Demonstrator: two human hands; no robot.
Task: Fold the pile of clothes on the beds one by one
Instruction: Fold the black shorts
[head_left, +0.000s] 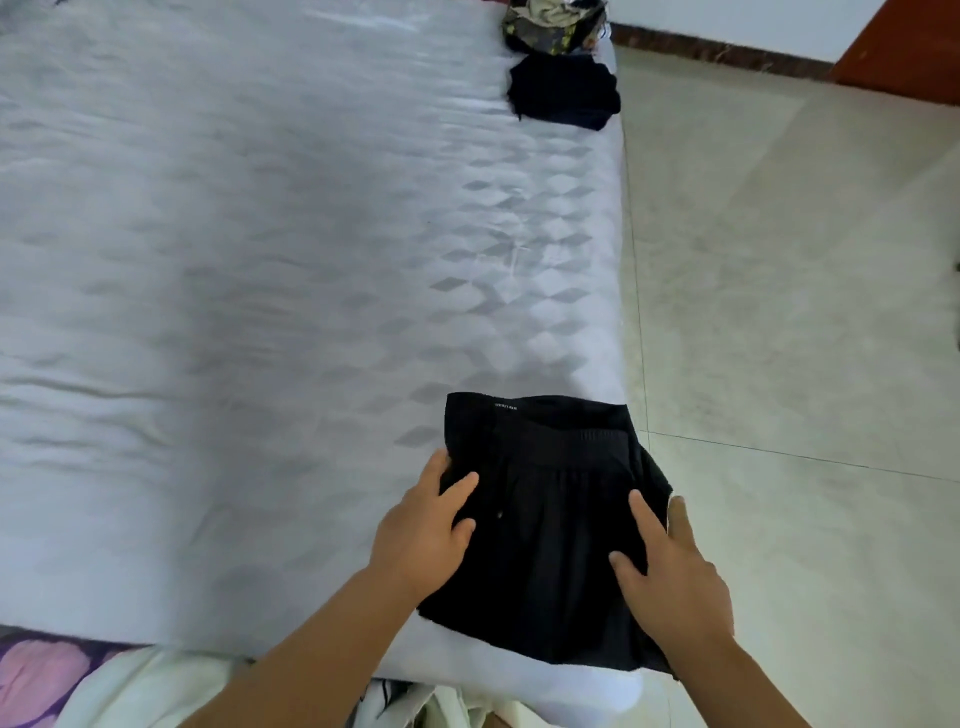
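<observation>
Right at the bottom edge, a bit of pale cream cloth (156, 691) bunches up beside a purple and pink flowered fabric (36, 675) in the near left corner, and both bare forearms reach up from there onto the bed. Left hand (421, 530) sits on the left side of the folded black garment with a ribbed waistband (545, 519), fingers loosely spread and flat on the cloth, fingertips over its left edge. Right hand (670, 577) covers the right side, fingers straight and fanned out, one finger lying off the garment's right border above the floor. Neither hand pinches anything; both simply press down on the fabric.

That black garment lies at the near right corner of the white patterned bed sheet (260, 260), its right part hanging a little over the mattress edge. Its waistband runs across the far end, with a tiny pale label on the top fold, too small to read.

Up the same right edge of the bed, well apart from the hands, sits a small folded dark navy piece of clothing (563, 91). Just beyond it, at the far corner, is a crumpled heap of mixed printed clothes (553, 26), partly cut off by the top of the view.

Off to the right runs pale tiled flooring (779, 312), meeting a dark skirting board (727, 54) and a reddish-brown wooden panel (898, 52) at the top right.
</observation>
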